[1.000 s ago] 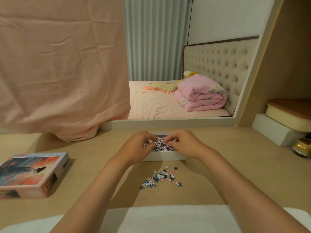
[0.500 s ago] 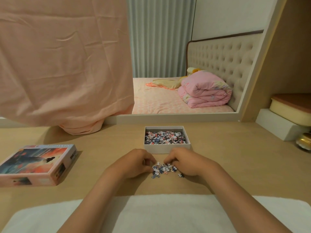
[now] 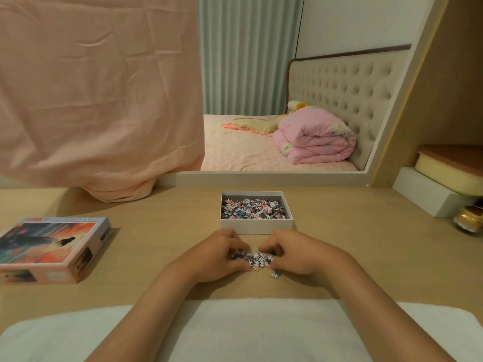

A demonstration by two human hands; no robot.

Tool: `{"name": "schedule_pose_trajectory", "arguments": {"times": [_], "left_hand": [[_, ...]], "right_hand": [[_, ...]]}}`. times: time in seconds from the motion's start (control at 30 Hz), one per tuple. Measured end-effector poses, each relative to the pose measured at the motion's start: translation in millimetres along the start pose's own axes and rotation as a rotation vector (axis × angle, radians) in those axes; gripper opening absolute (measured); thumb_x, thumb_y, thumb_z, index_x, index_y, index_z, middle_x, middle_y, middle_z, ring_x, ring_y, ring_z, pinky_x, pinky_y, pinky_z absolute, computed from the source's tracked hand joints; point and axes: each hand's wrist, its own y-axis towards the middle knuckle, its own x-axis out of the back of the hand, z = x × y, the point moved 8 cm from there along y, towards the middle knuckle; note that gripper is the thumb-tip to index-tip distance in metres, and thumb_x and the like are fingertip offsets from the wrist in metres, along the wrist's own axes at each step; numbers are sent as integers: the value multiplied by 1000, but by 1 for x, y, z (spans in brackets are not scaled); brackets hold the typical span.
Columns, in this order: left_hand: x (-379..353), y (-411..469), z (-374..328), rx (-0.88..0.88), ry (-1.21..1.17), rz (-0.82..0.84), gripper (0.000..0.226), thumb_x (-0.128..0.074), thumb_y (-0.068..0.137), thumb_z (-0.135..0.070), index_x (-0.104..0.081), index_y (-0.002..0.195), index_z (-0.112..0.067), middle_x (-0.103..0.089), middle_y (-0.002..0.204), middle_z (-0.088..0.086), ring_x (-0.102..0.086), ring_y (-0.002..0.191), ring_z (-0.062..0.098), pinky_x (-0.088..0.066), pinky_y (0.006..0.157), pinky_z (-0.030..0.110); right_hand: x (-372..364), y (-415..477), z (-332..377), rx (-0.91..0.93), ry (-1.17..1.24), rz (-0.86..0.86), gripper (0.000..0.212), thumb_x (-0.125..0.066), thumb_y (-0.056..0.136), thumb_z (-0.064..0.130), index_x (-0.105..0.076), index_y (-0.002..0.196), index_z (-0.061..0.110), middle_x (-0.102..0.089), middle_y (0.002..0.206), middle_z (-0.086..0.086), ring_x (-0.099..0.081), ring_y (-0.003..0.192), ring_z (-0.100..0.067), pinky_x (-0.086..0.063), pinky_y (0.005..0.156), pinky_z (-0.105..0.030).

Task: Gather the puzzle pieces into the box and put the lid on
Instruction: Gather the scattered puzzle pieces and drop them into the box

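We see the left grip (image 3: 218, 254) and right grip (image 3: 296, 253) facing each other on the surface (image 3: 162, 220), fingers curled round a small heap of puzzle pieces (image 3: 257, 258) between them. Just beyond both sits the open box (image 3: 257, 228), holding more pieces; the lid (image 3: 52, 246) lies well left of the left grip

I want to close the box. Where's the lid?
In the head view, the lid lies on the table, far left of the open box.
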Motion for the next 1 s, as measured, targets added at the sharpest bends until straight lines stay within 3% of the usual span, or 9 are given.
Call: {"name": "schedule_pose_trajectory", "arguments": {"times": [0.1,0.2,0.27,0.4,0.57,0.67,0.77,0.87,1.0], "left_hand": [[12,-9,10,64,34,-2,58,-69,82,-55,-58,133,-30,-51,109,-13,-49,96,3,-40,85,21],[15,-18,22,105,109,52,59,-69,80,-57,-56,133,-35,-48,111,-14,-44,102,3,-40,88,23],[13,-19,22,107,92,63,51,-69,82,-52,-60,129,-35,-48,110,-15,-45,101,2,-40,89,22],[10,-10,14,73,55,25,40,-72,83,-42,-68,121,-31,-53,99,-11,-52,86,4,-41,78,20],[10,-7,10,64,68,13,30,-72,84,-37,-70,113,-27,-58,98,-4,-53,82,7,-42,75,22],[12,-12,10,87,57,22,36,-67,84,-41,-63,113,-20,-53,102,-5,-50,88,9,-40,79,25],[4,-16,11,111,81,84,56,-65,78,-59,-55,123,-27,-43,113,-9,-42,106,8,-42,92,29],[-5,-10,8,94,118,121,63,-65,81,-58,-52,135,-29,-40,121,-7,-39,117,10,-40,101,31],[-8,-2,5,67,74,82,49,-68,85,-46,-61,130,-28,-45,114,-4,-48,106,12,-43,96,31]], "right_hand": [[6,4,-6,-19,115,-51,9,-69,85,22,-61,86,18,-62,92,-11,-54,78,-15,-49,77,-38],[6,-5,-18,-127,139,5,57,-84,73,38,-64,126,30,-59,102,15,-58,94,-6,-49,87,-25],[4,-7,-20,-164,63,22,69,-88,66,43,-62,128,29,-59,106,13,-60,99,-10,-51,91,-29],[3,2,-13,-145,205,-72,51,-90,68,32,-72,115,23,-67,93,11,-66,91,-13,-53,84,-29],[3,17,-2,-120,260,-76,49,-89,72,25,-72,117,21,-67,90,10,-67,91,-13,-53,84,-28],[3,18,-3,-108,241,-68,57,-90,70,29,-69,122,21,-65,93,9,-65,92,-13,-53,86,-29],[-2,17,-2,-113,146,-37,65,-88,67,40,-65,120,9,-66,107,-7,-64,103,-25,-53,91,-39],[-6,20,8,-82,112,-34,62,-86,69,45,-65,116,10,-61,90,8,-59,89,-17,-48,69,-26],[-7,27,15,-80,170,-68,36,-86,72,38,-73,103,26,-60,78,12,-57,80,-12,-42,64,-25]]}}
